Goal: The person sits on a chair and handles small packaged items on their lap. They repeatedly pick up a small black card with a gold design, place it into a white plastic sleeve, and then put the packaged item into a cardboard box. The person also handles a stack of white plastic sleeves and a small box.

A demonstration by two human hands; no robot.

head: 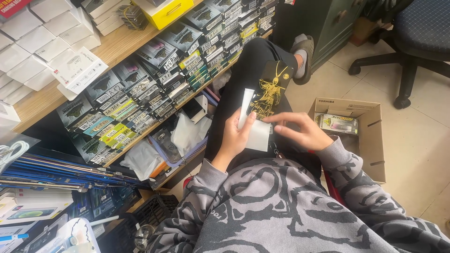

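My left hand (235, 136) grips a flat black package with a gold figure printed on it (273, 84), together with white paper sheets (257, 129) that lie against it, over my lap. My right hand (300, 131) pinches the right edge of the white paper, thumb and fingertips on it. Both arms wear grey patterned sleeves. The lower part of the package is hidden behind the paper and my fingers.
A wooden shelf (117, 47) at left holds rows of small dark boxes (154, 79) and white boxes (37, 37). An open cardboard box (370, 140) with a packet inside sits on the tiled floor at right. An office chair (412, 42) stands at the far right.
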